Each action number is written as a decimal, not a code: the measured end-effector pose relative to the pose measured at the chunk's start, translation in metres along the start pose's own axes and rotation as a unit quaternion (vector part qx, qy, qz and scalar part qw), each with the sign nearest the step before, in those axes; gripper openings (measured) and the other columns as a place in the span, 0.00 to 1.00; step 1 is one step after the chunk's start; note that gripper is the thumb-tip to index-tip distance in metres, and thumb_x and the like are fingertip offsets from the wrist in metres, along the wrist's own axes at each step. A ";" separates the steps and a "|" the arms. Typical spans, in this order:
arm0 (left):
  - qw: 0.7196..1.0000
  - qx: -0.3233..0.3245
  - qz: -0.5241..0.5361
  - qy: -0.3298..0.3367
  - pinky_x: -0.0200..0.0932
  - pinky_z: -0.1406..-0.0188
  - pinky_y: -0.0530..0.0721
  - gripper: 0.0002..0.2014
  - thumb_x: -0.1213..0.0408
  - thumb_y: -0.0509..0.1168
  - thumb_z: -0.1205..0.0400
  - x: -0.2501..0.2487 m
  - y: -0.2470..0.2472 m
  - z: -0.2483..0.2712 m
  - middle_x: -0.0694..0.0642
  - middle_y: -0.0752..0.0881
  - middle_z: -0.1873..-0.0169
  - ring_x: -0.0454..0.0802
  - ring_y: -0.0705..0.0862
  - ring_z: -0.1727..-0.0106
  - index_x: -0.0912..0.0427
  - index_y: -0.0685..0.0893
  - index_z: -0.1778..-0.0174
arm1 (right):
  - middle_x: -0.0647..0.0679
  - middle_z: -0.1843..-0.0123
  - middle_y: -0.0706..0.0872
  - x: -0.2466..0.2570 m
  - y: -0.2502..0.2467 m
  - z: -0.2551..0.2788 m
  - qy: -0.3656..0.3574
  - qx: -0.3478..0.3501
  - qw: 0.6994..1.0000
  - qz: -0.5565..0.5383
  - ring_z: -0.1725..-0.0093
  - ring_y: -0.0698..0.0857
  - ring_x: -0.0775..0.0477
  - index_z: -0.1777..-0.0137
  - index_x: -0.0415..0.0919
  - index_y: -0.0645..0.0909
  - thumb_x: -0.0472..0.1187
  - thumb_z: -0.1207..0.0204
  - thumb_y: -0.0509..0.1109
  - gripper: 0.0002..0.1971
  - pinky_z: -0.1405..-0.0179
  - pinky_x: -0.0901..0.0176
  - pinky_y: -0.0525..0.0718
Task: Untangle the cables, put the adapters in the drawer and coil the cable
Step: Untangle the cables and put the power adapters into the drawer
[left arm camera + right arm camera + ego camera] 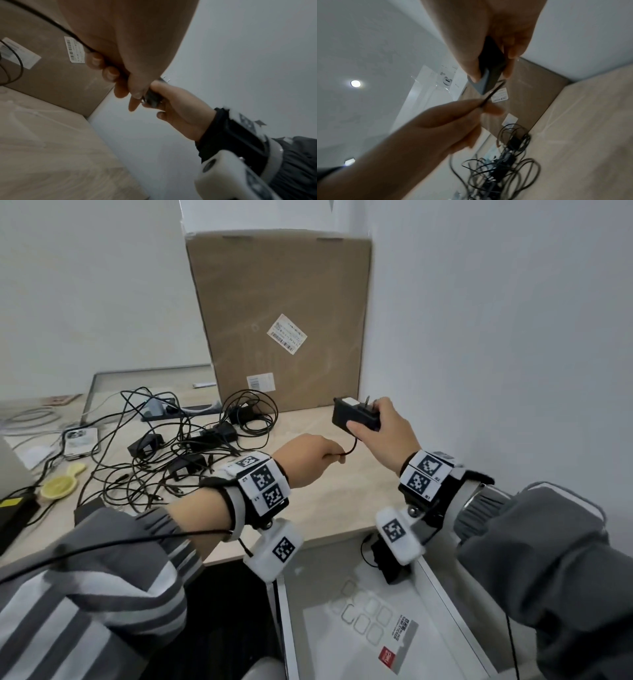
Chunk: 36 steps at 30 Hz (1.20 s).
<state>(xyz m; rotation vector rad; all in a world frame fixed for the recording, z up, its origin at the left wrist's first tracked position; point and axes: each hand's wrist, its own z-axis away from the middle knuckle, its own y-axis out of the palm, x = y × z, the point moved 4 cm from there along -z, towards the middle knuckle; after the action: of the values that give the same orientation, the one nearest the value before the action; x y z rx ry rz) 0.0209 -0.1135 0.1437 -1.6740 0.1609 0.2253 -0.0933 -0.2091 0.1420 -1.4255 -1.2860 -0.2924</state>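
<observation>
- pale wood desk (329,501) in a white corner, cardboard box (281,320) at the back
- right hand (383,429) grips a black adapter (352,416) above the desk, prongs up
- left hand (308,463) pinches its thin cable (349,451)
- brick looks rigid and light, cord floppy, so hold the body
- cable tangle (171,446) left, open drawer (455,594) below; box label unreadable

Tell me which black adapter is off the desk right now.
The adapter gripped in the right hand, prongs up, with the left hand pinching its cable. The other adapters lie in the tangle on the desk.
</observation>
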 end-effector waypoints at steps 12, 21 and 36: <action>0.983 -0.060 0.173 -0.021 0.40 0.56 0.82 0.07 0.62 0.69 0.19 0.031 -0.021 0.003 0.49 0.90 0.65 0.47 0.85 0.62 0.56 0.92 0.52 | 0.51 0.57 0.86 -0.013 0.016 0.038 0.020 0.400 0.903 -0.154 0.60 0.84 0.55 0.45 0.45 0.79 0.40 0.32 0.73 0.15 0.68 0.68 0.74; 0.960 -0.079 0.266 -0.017 0.24 0.72 0.72 0.08 0.67 0.64 0.16 0.013 -0.002 0.005 0.41 0.83 0.73 0.34 0.75 0.77 0.52 0.89 0.52 | 0.51 0.50 0.85 0.001 0.012 0.025 0.036 0.164 0.882 -0.440 0.52 0.83 0.52 0.40 0.43 0.75 0.36 0.24 0.70 0.14 0.52 0.62 0.74; 0.995 -0.093 0.007 0.033 0.36 0.61 0.75 0.09 0.57 0.67 0.19 0.016 -0.041 0.006 0.38 0.79 0.72 0.39 0.77 0.67 0.57 0.90 0.52 | 0.40 0.47 0.84 -0.010 -0.001 0.026 0.045 0.236 0.968 -0.065 0.53 0.86 0.45 0.43 0.35 0.76 0.34 0.24 0.72 0.12 0.52 0.51 0.86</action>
<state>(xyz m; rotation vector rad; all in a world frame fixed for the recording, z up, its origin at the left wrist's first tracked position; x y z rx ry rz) 0.0461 -0.1020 0.1789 -1.8669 0.2061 0.1996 -0.1102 -0.1932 0.1265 -0.9162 -1.2732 -0.1218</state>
